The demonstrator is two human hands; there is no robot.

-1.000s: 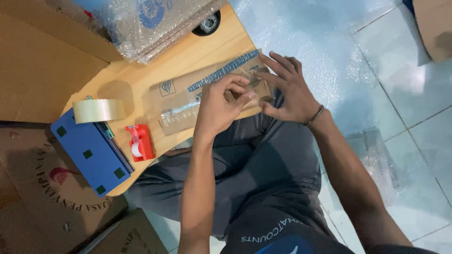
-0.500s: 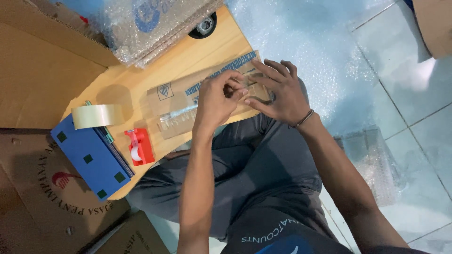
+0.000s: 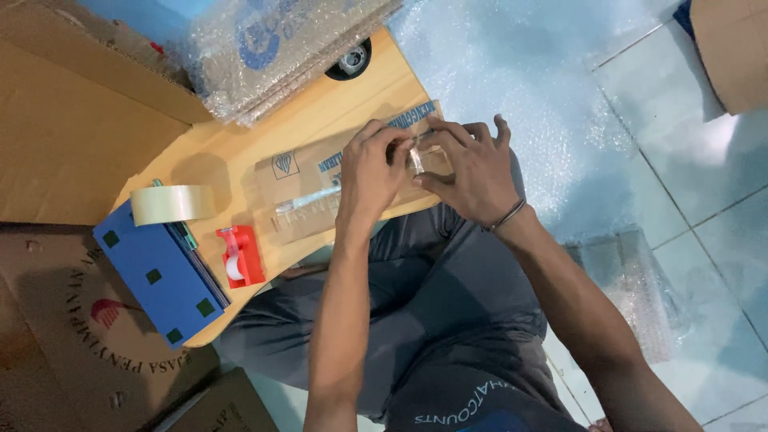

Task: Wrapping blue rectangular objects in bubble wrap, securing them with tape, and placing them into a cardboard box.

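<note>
A flat brown parcel wrapped in clear plastic with a blue printed strip point(image 3: 320, 184) lies on a small wooden table point(image 3: 240, 136) over my lap. My left hand point(image 3: 370, 174) presses down on the parcel's right part, fingers curled. My right hand point(image 3: 472, 172) meets it from the right, and both pinch a small piece of clear tape or plastic point(image 3: 417, 158) between the fingertips just above the parcel.
A roll of clear tape point(image 3: 172, 204), a red tape dispenser point(image 3: 240, 254) and a blue box with green squares point(image 3: 160, 276) sit at the table's left end. Bubble-wrapped packages point(image 3: 272, 48) lie beyond. Cardboard boxes point(image 3: 72, 128) stand left; bubble wrap point(image 3: 528, 88) covers the tiled floor.
Both hands have drawn closer together over the parcel's right end, and the fingertips now meet on the clear piece. The view has shifted slightly.
</note>
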